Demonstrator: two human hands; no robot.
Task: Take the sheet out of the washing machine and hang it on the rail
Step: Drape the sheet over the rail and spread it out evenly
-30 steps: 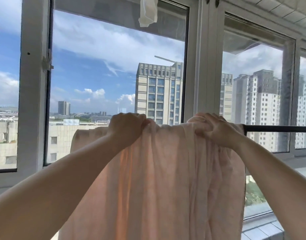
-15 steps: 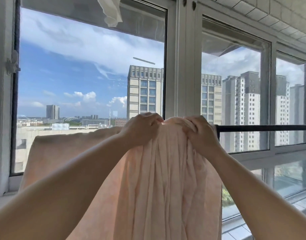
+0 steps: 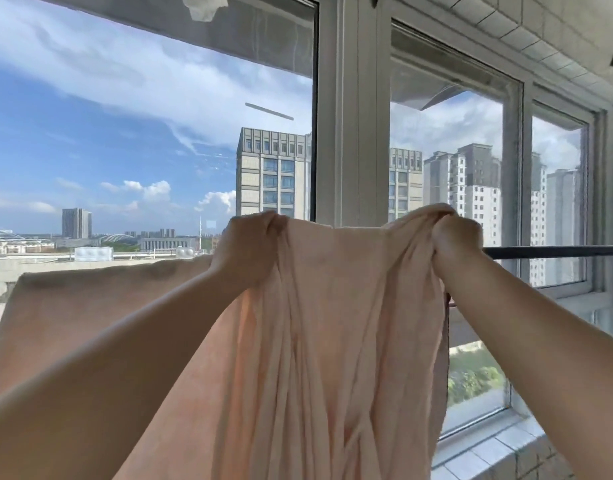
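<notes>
A pale pink sheet (image 3: 332, 323) hangs in front of the window, draped over a dark rail (image 3: 554, 251) that shows bare only on the right. Its left part (image 3: 90, 306) lies spread flat over the rail. My left hand (image 3: 246, 251) grips a bunch of the sheet's top edge. My right hand (image 3: 457, 237) grips another bunch further right, near the bare rail. Between my hands the cloth is lifted above rail height and falls in long folds. The rail under the sheet is hidden.
Large windows with white frames (image 3: 350, 133) stand just behind the rail, with tall buildings outside. A tiled sill (image 3: 499, 448) runs along the lower right. A white cloth (image 3: 204, 6) hangs at the top edge. A tiled ceiling fills the upper right.
My hands have moved apart along the top edge, spreading the bunched cloth wider between them. The right hand has shifted right toward the bare rail. The view has turned rightward.
</notes>
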